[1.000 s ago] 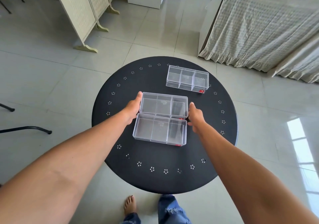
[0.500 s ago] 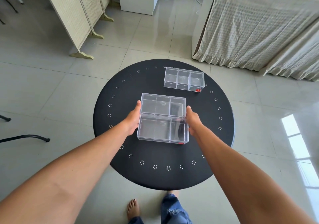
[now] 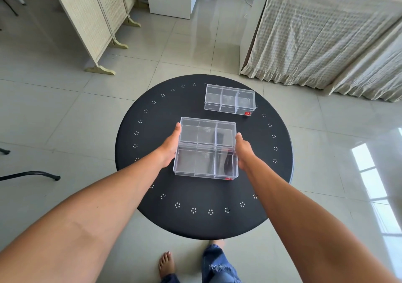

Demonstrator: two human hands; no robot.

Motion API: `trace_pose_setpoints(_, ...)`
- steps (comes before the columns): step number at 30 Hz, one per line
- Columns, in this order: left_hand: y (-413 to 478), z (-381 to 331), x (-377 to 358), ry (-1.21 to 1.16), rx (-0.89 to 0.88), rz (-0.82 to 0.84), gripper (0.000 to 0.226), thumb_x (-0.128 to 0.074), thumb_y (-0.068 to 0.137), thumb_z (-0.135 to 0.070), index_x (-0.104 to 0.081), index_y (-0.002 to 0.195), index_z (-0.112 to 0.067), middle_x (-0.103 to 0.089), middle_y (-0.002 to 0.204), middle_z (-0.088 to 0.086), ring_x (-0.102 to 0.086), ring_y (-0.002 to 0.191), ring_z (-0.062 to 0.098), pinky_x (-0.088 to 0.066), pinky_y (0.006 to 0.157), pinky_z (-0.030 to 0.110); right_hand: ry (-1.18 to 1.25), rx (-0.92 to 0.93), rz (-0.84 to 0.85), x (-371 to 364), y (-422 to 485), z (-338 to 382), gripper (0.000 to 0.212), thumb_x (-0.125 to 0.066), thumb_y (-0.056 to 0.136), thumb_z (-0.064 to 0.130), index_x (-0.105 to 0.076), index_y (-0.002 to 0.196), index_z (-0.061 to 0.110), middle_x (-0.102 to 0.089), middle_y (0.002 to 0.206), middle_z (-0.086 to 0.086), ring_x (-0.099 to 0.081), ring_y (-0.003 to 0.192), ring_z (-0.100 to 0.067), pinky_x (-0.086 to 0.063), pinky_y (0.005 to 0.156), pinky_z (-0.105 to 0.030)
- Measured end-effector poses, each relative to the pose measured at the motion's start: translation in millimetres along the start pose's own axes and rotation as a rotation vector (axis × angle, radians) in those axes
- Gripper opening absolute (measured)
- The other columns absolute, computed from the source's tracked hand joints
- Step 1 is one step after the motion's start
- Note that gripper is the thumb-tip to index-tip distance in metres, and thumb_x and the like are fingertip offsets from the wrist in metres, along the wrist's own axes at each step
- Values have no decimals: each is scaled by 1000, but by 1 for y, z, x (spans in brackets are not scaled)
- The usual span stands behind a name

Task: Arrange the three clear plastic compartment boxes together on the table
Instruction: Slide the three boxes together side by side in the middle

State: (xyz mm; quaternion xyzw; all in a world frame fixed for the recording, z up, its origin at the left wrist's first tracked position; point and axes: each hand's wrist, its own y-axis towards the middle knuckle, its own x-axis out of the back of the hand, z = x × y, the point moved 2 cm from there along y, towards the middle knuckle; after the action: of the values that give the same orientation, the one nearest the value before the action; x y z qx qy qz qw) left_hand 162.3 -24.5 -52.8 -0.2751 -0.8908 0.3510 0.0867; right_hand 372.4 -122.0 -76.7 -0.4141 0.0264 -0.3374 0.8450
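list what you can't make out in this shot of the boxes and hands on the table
- Head view: fingers of the left hand and right hand lie behind the pair of near boxes; the grip is unclear.
- Lifted or resting on the black table: cannot tell.
- Red label on the far box: too small to read.
- Dark shapes seen through the near boxes: unclear, blurred by plastic.

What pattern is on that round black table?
Small white flower-like dot clusters ring the round black table near its edge, shown in the head view.
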Motion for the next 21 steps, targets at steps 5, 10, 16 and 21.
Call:
trace_pose_setpoints(5, 3, -4, -5, 1, 2, 7, 78, -18, 89, -77, -39, 148, -31, -41, 156, -1, -36, 145, 18, -30, 105, 31, 10, 4, -3, 4, 4, 4, 67, -31, 104, 53, -43, 150, 5, -51, 149, -11, -49, 136, -33, -39, 113, -43)
trace_pose_setpoints(10, 5, -5, -5, 9, 9, 2, 81, -20, 87, -79, -38, 150, -31, -40, 157, 0, -36, 145, 20, -24, 120, 40, -8, 16, 2, 6, 7, 3, 66, -31, 105, 51, -47, 146, 3, -57, 142, -13, -54, 131, -34, -41, 113, -44)
trace_pose_setpoints(16, 6, -5, -6, 30, 11, 3, 83, -18, 87, -79, -30, 154, -32, -31, 162, 0, -27, 150, 20, -17, 124, 44, -16, 17, -8, 7, 5, 5, 68, -31, 105, 53, -47, 147, 3, -56, 144, -13, -53, 132, -35, -42, 113, -44)
trace_pose_setpoints(21, 7, -4, -5, 35, 13, 3, 84, -18, 86, -79, -28, 155, -31, -29, 163, 0, -26, 150, 20, -17, 123, 43, -3, 21, 6, 7, 3, 5, 67, -31, 104, 54, -50, 145, 3, -58, 141, -13, -56, 129, -35, -43, 113, -47)
